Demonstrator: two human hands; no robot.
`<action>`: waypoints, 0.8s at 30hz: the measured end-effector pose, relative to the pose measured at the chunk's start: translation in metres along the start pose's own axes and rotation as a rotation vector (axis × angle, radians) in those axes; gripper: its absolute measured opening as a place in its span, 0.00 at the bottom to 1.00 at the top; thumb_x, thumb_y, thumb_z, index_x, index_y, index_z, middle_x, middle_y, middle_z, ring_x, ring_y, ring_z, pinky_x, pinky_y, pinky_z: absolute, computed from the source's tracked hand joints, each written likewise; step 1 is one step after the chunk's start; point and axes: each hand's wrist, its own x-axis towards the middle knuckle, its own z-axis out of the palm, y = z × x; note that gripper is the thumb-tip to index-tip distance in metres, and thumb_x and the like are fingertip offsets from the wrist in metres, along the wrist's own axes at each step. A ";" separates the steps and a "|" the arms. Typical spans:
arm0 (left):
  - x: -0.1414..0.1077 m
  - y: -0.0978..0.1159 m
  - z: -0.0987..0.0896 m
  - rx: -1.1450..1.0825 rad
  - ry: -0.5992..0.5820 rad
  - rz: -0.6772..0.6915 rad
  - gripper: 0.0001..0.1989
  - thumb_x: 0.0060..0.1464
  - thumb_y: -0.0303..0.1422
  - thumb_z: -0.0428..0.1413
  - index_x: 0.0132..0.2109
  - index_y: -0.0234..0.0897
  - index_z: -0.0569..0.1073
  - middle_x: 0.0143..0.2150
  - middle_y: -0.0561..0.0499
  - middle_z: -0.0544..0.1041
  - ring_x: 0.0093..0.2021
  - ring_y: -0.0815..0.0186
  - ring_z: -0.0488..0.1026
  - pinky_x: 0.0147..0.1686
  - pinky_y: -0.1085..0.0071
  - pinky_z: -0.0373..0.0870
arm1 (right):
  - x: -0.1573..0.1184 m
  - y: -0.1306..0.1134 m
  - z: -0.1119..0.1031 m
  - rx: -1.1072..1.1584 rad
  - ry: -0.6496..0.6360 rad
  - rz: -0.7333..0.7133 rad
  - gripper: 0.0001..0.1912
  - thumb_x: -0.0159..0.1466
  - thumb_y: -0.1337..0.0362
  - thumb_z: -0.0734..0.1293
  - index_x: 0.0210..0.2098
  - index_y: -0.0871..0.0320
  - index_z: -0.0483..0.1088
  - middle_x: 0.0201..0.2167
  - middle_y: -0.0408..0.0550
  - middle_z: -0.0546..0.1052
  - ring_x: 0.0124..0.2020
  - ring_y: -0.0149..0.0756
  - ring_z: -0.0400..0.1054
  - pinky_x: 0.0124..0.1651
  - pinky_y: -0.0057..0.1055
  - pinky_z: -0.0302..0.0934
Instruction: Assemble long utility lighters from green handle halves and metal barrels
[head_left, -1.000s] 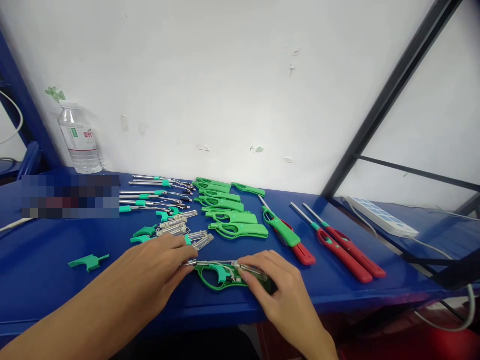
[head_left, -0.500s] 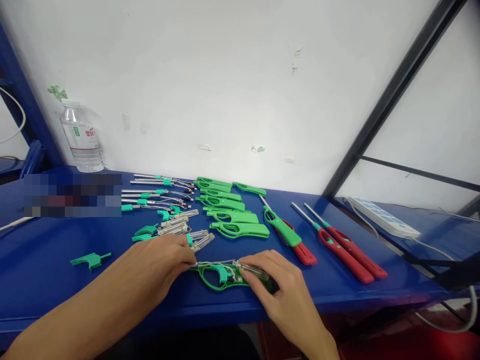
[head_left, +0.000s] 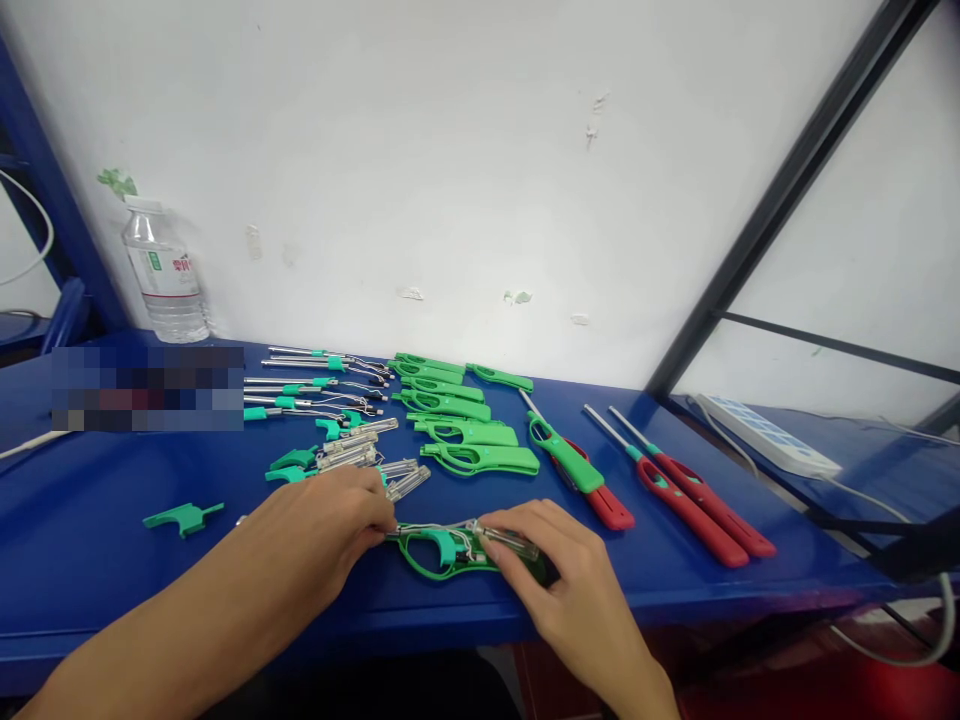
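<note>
The left hand (head_left: 345,508) pinches a metal tube (head_left: 393,535) at the nose of a green shell (head_left: 469,569) on the table (head_left: 90,580); the right hand (head_left: 559,565) grips a clear canister (head_left: 514,543) at its rear. Careless pressing could trap the loose wires (head_left: 466,541). Unlike a second ago, the left hand covers more of the tube beside the nose.

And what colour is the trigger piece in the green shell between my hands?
The trigger piece is teal green; the head view shows it best.
</note>
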 end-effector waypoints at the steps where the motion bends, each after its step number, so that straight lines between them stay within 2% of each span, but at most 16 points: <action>1: -0.001 0.003 -0.001 0.006 0.006 0.010 0.15 0.67 0.26 0.55 0.34 0.44 0.84 0.36 0.50 0.82 0.35 0.59 0.81 0.34 0.67 0.68 | 0.000 0.000 0.000 0.003 -0.003 0.001 0.07 0.77 0.67 0.70 0.49 0.50 0.80 0.44 0.43 0.85 0.44 0.42 0.78 0.49 0.35 0.68; 5: -0.003 0.014 0.001 -0.008 0.072 0.076 0.11 0.71 0.30 0.56 0.43 0.44 0.83 0.42 0.49 0.82 0.38 0.56 0.81 0.37 0.63 0.72 | 0.001 -0.001 0.000 0.016 -0.005 0.008 0.07 0.77 0.67 0.70 0.49 0.49 0.80 0.44 0.43 0.85 0.45 0.42 0.78 0.50 0.35 0.68; 8: 0.001 0.022 0.008 -0.023 0.153 0.147 0.12 0.73 0.29 0.53 0.50 0.42 0.83 0.47 0.47 0.81 0.44 0.53 0.80 0.41 0.60 0.74 | 0.001 -0.001 0.000 0.008 -0.005 0.001 0.08 0.77 0.68 0.70 0.49 0.49 0.80 0.44 0.43 0.85 0.45 0.42 0.78 0.50 0.35 0.68; 11: 0.009 0.030 0.016 -0.070 0.182 0.189 0.15 0.76 0.30 0.49 0.53 0.39 0.82 0.49 0.45 0.80 0.48 0.52 0.78 0.46 0.57 0.74 | 0.000 -0.001 -0.001 -0.005 -0.011 -0.011 0.08 0.77 0.68 0.69 0.49 0.49 0.80 0.44 0.42 0.85 0.45 0.41 0.78 0.50 0.35 0.68; 15: 0.016 0.037 0.025 -0.173 0.217 0.238 0.15 0.78 0.32 0.49 0.56 0.39 0.81 0.50 0.45 0.81 0.51 0.53 0.76 0.51 0.54 0.73 | 0.000 -0.001 -0.002 -0.006 -0.019 -0.021 0.08 0.77 0.68 0.69 0.50 0.49 0.80 0.45 0.43 0.86 0.45 0.41 0.78 0.50 0.35 0.69; 18: 0.016 0.039 0.030 -0.210 0.260 0.260 0.13 0.78 0.31 0.50 0.57 0.40 0.80 0.48 0.47 0.83 0.50 0.54 0.77 0.54 0.54 0.71 | -0.001 -0.001 -0.003 -0.007 -0.029 -0.037 0.07 0.77 0.67 0.69 0.50 0.50 0.80 0.45 0.43 0.86 0.45 0.41 0.78 0.50 0.36 0.69; 24: 0.014 0.038 0.039 -0.227 0.261 0.262 0.12 0.76 0.27 0.53 0.57 0.41 0.80 0.45 0.50 0.84 0.44 0.57 0.78 0.50 0.55 0.70 | 0.000 -0.002 -0.002 0.005 -0.022 -0.076 0.08 0.77 0.68 0.69 0.49 0.50 0.81 0.44 0.44 0.87 0.43 0.42 0.80 0.49 0.37 0.69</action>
